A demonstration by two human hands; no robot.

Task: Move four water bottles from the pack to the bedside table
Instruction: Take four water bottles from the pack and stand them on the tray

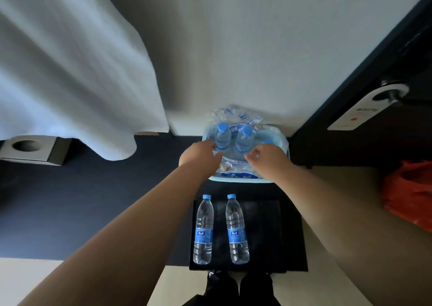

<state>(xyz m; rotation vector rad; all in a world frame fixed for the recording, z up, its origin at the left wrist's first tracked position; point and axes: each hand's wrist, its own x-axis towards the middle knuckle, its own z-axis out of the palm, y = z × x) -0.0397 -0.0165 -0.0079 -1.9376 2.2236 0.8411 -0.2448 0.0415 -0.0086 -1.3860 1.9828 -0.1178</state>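
Note:
Two clear water bottles with blue caps and blue labels stand side by side on the black bedside table (264,235): the left bottle (203,229) and the right bottle (236,229). Beyond the table, a torn plastic pack (236,165) sits in a light blue basin (284,142) on the floor. Two bottles stand upright in it, one on the left (222,136) and one on the right (245,138); a third blue cap (267,141) peeks out behind my right hand. My left hand (198,154) reaches beside the left pack bottle, fingers apart. My right hand (268,159) hovers over the pack, fingers curled, holding nothing.
A white bed cover (70,72) hangs at the left over dark carpet (93,200). A dark door (385,95) with a handle and a hanging tag stands at the right. An orange plastic bag (409,193) lies at the right edge. A small box (30,149) sits at far left.

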